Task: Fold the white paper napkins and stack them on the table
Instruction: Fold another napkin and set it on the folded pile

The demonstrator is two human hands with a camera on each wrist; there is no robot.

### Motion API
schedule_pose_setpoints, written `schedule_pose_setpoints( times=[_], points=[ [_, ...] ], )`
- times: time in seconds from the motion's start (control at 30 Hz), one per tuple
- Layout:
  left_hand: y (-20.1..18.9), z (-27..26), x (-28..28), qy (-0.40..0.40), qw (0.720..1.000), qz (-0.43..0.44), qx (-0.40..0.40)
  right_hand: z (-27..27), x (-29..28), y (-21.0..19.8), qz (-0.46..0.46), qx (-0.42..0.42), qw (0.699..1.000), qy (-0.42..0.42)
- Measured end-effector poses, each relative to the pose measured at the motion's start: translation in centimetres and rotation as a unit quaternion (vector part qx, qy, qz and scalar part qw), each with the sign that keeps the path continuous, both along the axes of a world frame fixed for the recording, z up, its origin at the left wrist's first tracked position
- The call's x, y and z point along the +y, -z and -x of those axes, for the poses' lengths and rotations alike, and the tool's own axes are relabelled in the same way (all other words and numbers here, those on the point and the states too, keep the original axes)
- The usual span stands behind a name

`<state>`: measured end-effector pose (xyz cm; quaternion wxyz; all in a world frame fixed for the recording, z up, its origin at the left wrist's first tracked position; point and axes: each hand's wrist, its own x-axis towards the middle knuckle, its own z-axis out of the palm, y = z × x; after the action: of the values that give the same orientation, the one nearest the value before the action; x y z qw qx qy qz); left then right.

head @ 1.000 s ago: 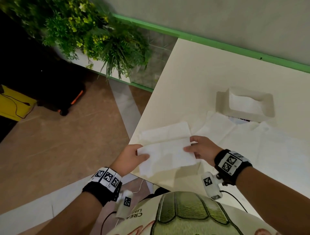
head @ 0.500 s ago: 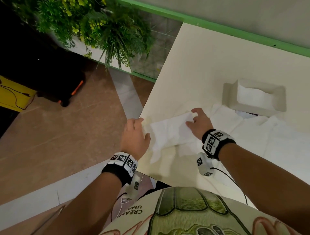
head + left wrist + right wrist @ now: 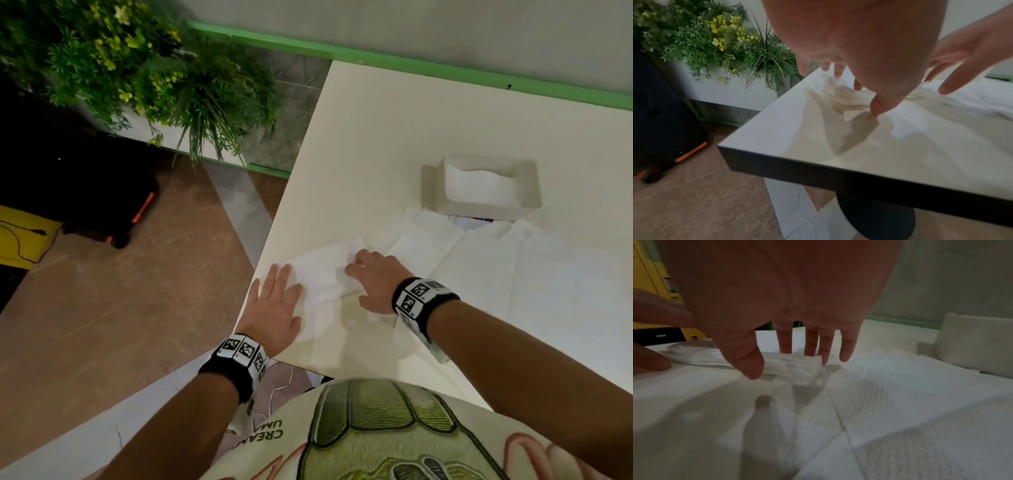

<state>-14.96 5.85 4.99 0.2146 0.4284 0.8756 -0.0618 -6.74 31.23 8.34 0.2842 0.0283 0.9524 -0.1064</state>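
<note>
A folded white napkin (image 3: pixel 325 270) lies near the left edge of the white table (image 3: pixel 394 137). My left hand (image 3: pixel 274 301) lies flat with straight fingers on the napkin's left end. My right hand (image 3: pixel 373 281) presses the napkin's right end, fingers spread and straight. In the left wrist view the left hand (image 3: pixel 869 100) touches the tabletop by the napkin (image 3: pixel 842 95). From the right wrist, the right hand (image 3: pixel 797 360) hovers with its fingertips on the folded napkin (image 3: pixel 793 368). Unfolded napkins (image 3: pixel 496 274) spread to the right, partly under my right arm.
A white napkin holder (image 3: pixel 486 186) with napkins inside stands at the back right. The table's left edge (image 3: pixel 270 233) and near corner are close to my left hand. A green planter (image 3: pixel 144 75) and a black case (image 3: pixel 85 192) stand on the floor to the left.
The napkin was held up by both hands a second ago; now it lies folded on the table. Both hands have let go and flattened onto it.
</note>
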Motion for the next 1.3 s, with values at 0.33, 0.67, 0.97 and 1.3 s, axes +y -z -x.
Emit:
schedule_pose_setpoints(
  times=[0.33,0.67,0.97,1.3],
  points=[
    [0.1,0.4,0.9,-0.017,1.000,0.026,0.003,-12.0,7.7,-1.3,0.067,0.183,0.948,0.250],
    [0.0,-5.3,1.5,-0.006,0.997,-0.070,0.045,-26.2,15.3,1.4,0.004,0.056,0.941,0.333],
    [-1.6,-11.4,6.7,0.033,0.995,-0.098,0.006,-27.0,15.6,3.1,0.056,0.171,0.919,0.350],
    [-3.3,-14.3,9.0,0.040,0.990,-0.138,-0.014,-29.7,16.6,2.2,0.046,0.205,0.901,0.380]
  ],
)
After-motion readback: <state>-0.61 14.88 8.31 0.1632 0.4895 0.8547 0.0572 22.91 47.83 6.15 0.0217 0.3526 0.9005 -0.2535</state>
